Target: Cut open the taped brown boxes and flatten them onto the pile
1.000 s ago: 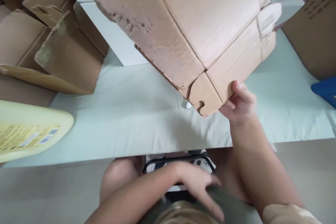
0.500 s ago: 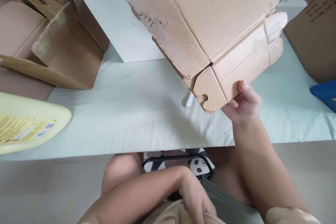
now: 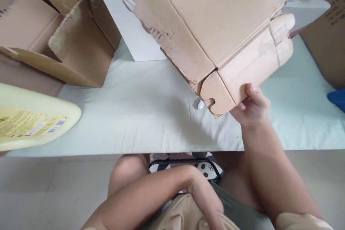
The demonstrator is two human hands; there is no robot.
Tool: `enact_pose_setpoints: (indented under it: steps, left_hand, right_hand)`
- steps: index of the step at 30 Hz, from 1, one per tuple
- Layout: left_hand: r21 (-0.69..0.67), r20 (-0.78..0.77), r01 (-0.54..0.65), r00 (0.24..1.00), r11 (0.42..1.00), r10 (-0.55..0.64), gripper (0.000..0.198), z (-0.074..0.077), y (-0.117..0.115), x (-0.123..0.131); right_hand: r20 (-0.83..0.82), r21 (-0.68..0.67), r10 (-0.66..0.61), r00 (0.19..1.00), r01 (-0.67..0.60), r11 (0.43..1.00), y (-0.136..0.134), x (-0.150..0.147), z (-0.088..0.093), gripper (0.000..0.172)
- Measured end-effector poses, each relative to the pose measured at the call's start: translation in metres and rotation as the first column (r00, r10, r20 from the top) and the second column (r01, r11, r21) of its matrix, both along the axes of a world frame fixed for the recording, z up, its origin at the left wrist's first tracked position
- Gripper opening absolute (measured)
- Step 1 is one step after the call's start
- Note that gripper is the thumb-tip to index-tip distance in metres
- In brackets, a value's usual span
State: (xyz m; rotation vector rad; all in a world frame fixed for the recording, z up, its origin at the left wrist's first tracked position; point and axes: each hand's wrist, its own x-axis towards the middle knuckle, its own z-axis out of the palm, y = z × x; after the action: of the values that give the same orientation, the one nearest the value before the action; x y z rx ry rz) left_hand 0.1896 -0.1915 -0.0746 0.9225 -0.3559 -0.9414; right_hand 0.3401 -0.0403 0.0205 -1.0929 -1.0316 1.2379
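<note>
My right hand [image 3: 254, 106] grips the lower corner of a worn cardboard box [image 3: 229, 18], thumb on its near face. The box is tilted above the table, with torn, scuffed edges and bent flaps. A notched flap [image 3: 217, 93] faces me beside the hand, and the box's far end runs out of view at the top. My left hand [image 3: 206, 199] rests low at my lap against my beige shirt [image 3: 175, 219]; its fingers are hidden. Partly covered by the box's lower corner, a small white object [image 3: 200, 104] lies on the table.
Open cardboard boxes [image 3: 81, 50] stand at the left on the pale green tablecloth [image 3: 140, 115]. A pale yellow bottle [image 3: 40, 115] is near the left edge. White boxes [image 3: 129, 32] stand behind, another carton [image 3: 326, 39] and a blue object [image 3: 336, 99] at the right.
The view has shifted slightly, so the surroundings sit further right. The cardboard box stays in my right hand, almost unmoved. My left hand has moved slightly at my shirt.
</note>
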Motion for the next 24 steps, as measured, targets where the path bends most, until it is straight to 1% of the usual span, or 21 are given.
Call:
enact_pose_setpoints:
  steps: [1,2,3,4,5,6,7,9,11,12,13,14,15,16,17,18,19,20,21,22,24]
  left_hand:
    - [-0.04,0.011,-0.058,0.998,0.998,0.058,0.028,0.006,0.007,-0.004]
    - [-0.117,0.022,-0.134,0.99,0.984,0.138,0.031,0.014,0.013,-0.009]
    - [-0.21,0.014,-0.224,0.972,0.952,0.232,0.035,0.022,0.019,-0.015]
    - [-0.283,-0.013,-0.334,0.939,0.899,0.345,0.037,0.031,0.025,-0.02]
    - [-0.327,-0.049,-0.413,0.906,0.85,0.421,0.038,0.04,0.029,-0.025]
    - [-0.327,-0.088,-0.481,0.873,0.814,0.48,0.039,0.049,0.033,-0.029]
    - [-0.297,-0.133,-0.555,0.83,0.777,0.542,0.041,0.057,0.036,-0.032]
    - [-0.187,-0.206,-0.684,0.729,0.705,0.652,0.046,0.075,0.038,-0.034]
    - [-0.098,-0.254,-0.82,0.568,0.563,0.783,0.051,0.095,0.035,-0.029]
    - [-0.08,-0.269,-0.878,0.475,0.472,0.838,0.055,0.107,0.032,-0.024]
    - [-0.08,-0.305,-0.932,0.36,0.352,0.882,0.06,0.118,0.027,-0.018]
    - [-0.101,-0.345,-0.949,0.314,0.297,0.885,0.067,0.13,0.022,-0.011]
    - [-0.096,-0.381,-0.96,0.279,0.263,0.882,0.072,0.142,0.017,-0.005]
    - [-0.084,-0.424,-0.966,0.258,0.245,0.868,0.073,0.152,0.012,-0.001]
    - [-0.083,-0.467,-0.969,0.245,0.234,0.85,0.073,0.161,0.007,0.002]
    - [-0.085,-0.505,-0.97,0.24,0.229,0.829,0.071,0.168,0.003,0.002]
    - [-0.095,-0.538,-0.973,0.227,0.21,0.812,0.068,0.172,0.0,-0.001]
    - [-0.115,-0.562,-0.975,0.221,0.189,0.797,0.063,0.174,-0.002,-0.005]
    - [-0.124,-0.59,-0.982,0.191,0.145,0.785,0.061,0.173,-0.004,-0.01]
    - [-0.14,-0.624,-0.988,0.142,0.069,0.769,0.06,0.169,-0.005,-0.015]
    - [-0.189,-0.67,-0.982,0.122,-0.009,0.732,0.062,0.158,-0.008,-0.022]
  right_hand:
    - [0.003,0.017,0.016,1.0,-0.016,1.0,0.001,0.001,-0.002,0.04]
    - [0.015,0.029,0.026,1.0,-0.026,0.999,0.001,0.001,-0.003,0.04]
    - [0.032,0.035,0.025,0.999,-0.026,0.999,0.001,0.001,-0.003,0.04]
    - [0.047,0.04,0.012,0.999,-0.014,0.999,0.001,0.001,-0.002,0.041]
    - [0.057,0.041,-0.007,0.998,0.005,0.999,0.0,0.001,0.001,0.042]
    - [0.058,0.041,-0.028,0.998,0.026,0.999,-0.002,0.0,0.005,0.043]
    - [0.041,0.045,-0.052,0.998,0.051,0.998,-0.004,-0.001,0.011,0.043]
    - [-0.019,0.054,-0.099,0.995,0.1,0.994,-0.011,-0.003,0.024,0.041]
    - [-0.099,0.054,-0.147,0.984,0.153,0.987,-0.019,-0.002,0.036,0.037]
    - [-0.154,0.05,-0.201,0.968,0.211,0.976,-0.023,-0.001,0.04,0.038]
    - [-0.213,0.038,-0.279,0.936,0.294,0.955,-0.028,0.002,0.042,0.041]
    - [-0.269,0.015,-0.374,0.888,0.392,0.92,-0.032,0.006,0.044,0.045]
    - [-0.314,-0.021,-0.477,0.821,0.496,0.868,-0.038,0.011,0.044,0.049]
    - [-0.328,-0.064,-0.581,0.745,0.596,0.801,-0.043,0.018,0.043,0.051]
    - [-0.308,-0.099,-0.668,0.677,0.676,0.731,-0.05,0.026,0.043,0.05]
    - [-0.268,-0.122,-0.736,0.621,0.736,0.666,-0.056,0.036,0.042,0.047]
    - [-0.224,-0.13,-0.787,0.575,0.783,0.609,-0.062,0.047,0.041,0.043]
    - [-0.183,-0.123,-0.824,0.536,0.819,0.56,-0.068,0.058,0.041,0.039]
    - [-0.15,-0.107,-0.852,0.502,0.848,0.519,-0.073,0.07,0.041,0.036]
    - [-0.121,-0.085,-0.87,0.478,0.868,0.489,-0.076,0.082,0.04,0.034]
    - [-0.055,-0.036,-0.895,0.443,0.895,0.445,-0.077,0.104,0.038,0.033]
